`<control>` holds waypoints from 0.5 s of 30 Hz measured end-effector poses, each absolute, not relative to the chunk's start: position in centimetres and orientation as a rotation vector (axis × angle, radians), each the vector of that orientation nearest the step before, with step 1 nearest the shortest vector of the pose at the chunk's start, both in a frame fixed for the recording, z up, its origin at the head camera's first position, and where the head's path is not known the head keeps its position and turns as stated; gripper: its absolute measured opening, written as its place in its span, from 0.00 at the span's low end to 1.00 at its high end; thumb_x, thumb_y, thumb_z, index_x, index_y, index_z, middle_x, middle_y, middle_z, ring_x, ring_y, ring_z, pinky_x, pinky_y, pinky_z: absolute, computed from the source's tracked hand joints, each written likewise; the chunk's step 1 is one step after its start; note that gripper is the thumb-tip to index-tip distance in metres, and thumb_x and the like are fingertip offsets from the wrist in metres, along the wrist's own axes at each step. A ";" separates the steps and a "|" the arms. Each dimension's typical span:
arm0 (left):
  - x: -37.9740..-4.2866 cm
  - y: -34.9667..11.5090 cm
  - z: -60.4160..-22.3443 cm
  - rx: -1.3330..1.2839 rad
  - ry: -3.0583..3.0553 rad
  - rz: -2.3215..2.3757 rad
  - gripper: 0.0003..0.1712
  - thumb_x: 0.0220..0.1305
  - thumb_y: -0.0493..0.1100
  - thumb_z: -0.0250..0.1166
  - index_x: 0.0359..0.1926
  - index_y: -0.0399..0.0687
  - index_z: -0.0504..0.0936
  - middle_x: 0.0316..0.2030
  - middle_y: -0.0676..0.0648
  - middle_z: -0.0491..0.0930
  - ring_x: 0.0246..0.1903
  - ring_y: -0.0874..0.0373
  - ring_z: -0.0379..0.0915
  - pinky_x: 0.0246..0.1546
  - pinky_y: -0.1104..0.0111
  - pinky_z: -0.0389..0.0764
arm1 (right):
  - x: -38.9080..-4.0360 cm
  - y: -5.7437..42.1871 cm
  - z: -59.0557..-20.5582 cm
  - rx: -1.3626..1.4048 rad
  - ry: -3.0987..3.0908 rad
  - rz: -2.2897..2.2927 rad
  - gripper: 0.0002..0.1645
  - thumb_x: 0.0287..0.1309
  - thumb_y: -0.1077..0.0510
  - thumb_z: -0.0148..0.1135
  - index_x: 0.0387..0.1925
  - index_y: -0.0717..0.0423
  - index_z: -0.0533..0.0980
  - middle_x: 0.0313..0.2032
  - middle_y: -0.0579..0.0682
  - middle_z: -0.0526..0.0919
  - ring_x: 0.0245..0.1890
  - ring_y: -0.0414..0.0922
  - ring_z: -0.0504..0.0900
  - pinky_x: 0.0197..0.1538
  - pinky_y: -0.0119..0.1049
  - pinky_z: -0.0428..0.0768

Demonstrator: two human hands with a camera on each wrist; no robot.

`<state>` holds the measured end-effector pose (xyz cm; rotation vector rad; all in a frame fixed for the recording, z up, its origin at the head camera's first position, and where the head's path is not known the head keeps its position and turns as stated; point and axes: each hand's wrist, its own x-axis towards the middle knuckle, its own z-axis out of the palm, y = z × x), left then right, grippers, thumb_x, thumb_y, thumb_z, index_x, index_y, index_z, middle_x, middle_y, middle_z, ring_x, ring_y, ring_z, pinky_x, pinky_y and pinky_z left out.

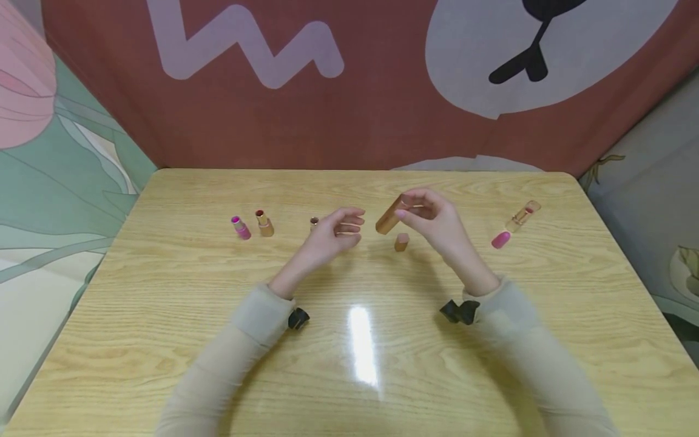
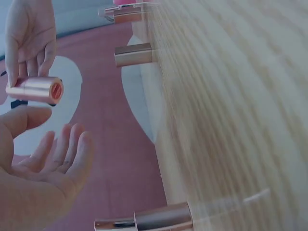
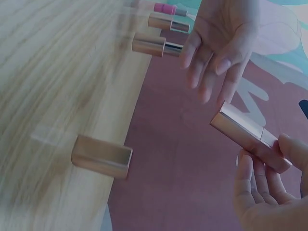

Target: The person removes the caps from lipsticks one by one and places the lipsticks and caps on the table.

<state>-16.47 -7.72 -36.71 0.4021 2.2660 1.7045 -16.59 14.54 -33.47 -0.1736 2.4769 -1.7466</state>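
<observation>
My right hand [image 1: 437, 221] pinches a rose-gold lipstick tube [image 1: 389, 217] by its upper end, tilted above the table. In the left wrist view the free end of the lipstick tube [image 2: 43, 90] faces the camera. My left hand [image 1: 330, 233] hovers to the left of it with fingers loosely bent, holding nothing. On the table below the tube stands a small rose-gold cap [image 1: 401, 243]. Partly hidden behind the left hand is an uncapped gold lipstick [image 1: 314, 222], seen more fully as the gold lipstick [image 3: 153, 44] in the right wrist view.
Farther left stand a pink lipstick [image 1: 241, 227] and a gold lipstick [image 1: 264, 223], both uncapped. At the right lie a bright pink cap [image 1: 500, 240] and a clear-and-gold piece [image 1: 522, 216]. A red printed cloth [image 1: 377, 121] hangs behind the wooden table [image 1: 164, 340].
</observation>
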 end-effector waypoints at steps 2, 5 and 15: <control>-16.5 -7.5 -36.9 0.416 2.263 1.663 0.29 0.63 0.31 0.59 0.65 0.37 0.66 0.59 0.32 0.72 0.59 0.40 0.71 0.58 0.59 0.77 | -16.6 14.3 -33.7 -0.188 2.455 -1.753 0.25 0.59 0.54 0.64 0.56 0.58 0.71 0.46 0.40 0.77 0.42 0.32 0.79 0.46 0.23 0.77; -16.4 -7.2 -37.0 0.421 2.259 1.614 0.30 0.63 0.34 0.62 0.65 0.40 0.66 0.58 0.36 0.73 0.58 0.43 0.72 0.56 0.60 0.78 | -16.5 14.0 -34.0 -0.210 2.439 -1.752 0.25 0.60 0.55 0.64 0.56 0.60 0.71 0.46 0.42 0.78 0.41 0.32 0.80 0.46 0.24 0.78; -16.3 -6.8 -37.0 0.432 2.247 1.576 0.28 0.62 0.38 0.65 0.62 0.42 0.69 0.58 0.40 0.75 0.58 0.46 0.73 0.55 0.62 0.80 | -16.3 13.0 -34.4 -0.222 2.357 -1.763 0.23 0.61 0.58 0.62 0.57 0.60 0.71 0.45 0.44 0.79 0.33 0.32 0.79 0.33 0.29 0.80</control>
